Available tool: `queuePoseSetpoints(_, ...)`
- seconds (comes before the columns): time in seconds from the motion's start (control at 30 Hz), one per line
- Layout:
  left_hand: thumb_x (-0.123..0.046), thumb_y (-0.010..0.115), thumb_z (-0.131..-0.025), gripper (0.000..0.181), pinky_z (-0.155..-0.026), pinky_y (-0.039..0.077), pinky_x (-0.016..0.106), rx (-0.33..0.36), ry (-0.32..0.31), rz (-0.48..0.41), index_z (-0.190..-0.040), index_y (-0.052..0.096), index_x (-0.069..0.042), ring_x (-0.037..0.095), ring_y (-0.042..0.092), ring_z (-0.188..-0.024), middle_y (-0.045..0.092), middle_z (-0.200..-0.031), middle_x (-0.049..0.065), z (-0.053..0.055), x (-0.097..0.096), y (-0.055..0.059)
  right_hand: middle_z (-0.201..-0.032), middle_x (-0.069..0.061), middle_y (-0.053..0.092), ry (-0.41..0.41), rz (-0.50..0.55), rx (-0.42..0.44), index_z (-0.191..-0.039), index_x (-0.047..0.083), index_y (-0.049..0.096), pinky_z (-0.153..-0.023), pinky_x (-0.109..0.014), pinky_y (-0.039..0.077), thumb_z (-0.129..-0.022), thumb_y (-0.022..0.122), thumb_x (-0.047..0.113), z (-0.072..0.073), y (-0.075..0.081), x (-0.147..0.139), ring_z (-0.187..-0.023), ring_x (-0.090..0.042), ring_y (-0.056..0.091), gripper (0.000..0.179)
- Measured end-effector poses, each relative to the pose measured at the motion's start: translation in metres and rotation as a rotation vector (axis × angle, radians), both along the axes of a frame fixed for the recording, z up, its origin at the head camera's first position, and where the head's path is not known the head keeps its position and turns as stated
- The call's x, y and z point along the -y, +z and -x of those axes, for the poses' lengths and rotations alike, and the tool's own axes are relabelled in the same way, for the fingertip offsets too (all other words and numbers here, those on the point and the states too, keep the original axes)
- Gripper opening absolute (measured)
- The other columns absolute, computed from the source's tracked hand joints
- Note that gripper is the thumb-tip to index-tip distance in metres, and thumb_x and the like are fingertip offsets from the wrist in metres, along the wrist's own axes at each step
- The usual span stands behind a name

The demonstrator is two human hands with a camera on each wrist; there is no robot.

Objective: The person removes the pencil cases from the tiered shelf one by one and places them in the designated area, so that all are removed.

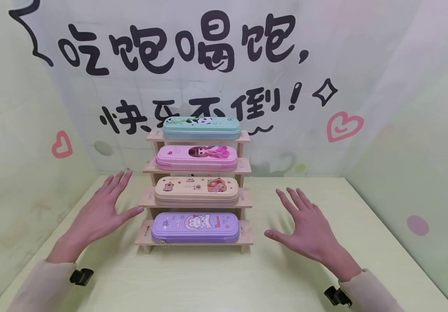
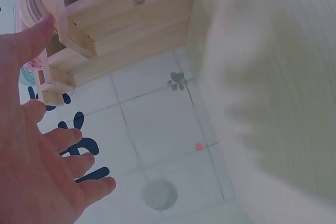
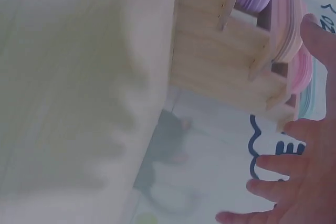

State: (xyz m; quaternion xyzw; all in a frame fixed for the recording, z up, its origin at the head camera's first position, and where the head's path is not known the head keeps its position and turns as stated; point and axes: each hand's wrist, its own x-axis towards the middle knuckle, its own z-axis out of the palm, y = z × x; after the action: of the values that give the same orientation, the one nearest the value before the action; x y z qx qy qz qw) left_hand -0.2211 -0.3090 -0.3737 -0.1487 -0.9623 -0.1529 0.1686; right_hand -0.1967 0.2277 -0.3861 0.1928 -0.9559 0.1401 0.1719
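A stepped wooden rack stands on the table with one pencil case on each tier. From top to bottom they are a mint panda case, a pink case with a doll picture, a cream case and a purple case with a rabbit-like figure. My left hand hovers left of the rack, fingers spread, holding nothing. On the other side, my right hand is spread too, apart from the rack and holding nothing. Both wrist views show the rack's side panel beside the fingers.
The pale table runs back to a white printed backdrop with large dark characters. Light side walls close off the left and right. Black clips or straps sit at both sleeves.
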Motion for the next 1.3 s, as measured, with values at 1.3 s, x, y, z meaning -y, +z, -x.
queuePoseSetpoints(1.3,-0.039,0.095,-0.08,0.118,-0.103,0.052,0.066,0.071,-0.11,-0.31,-0.17,0.02,-0.028,0.051,0.049,-0.137,0.035,-0.166,0.022,0.024,-0.023,0.0,-0.146,-0.003,0.058,0.328,0.45,0.226,-0.153,0.008,0.052,-0.102,-0.05,0.057,-0.081,0.093,0.027,-0.015,-0.018,0.089,-0.126,-0.024,0.06,0.085)
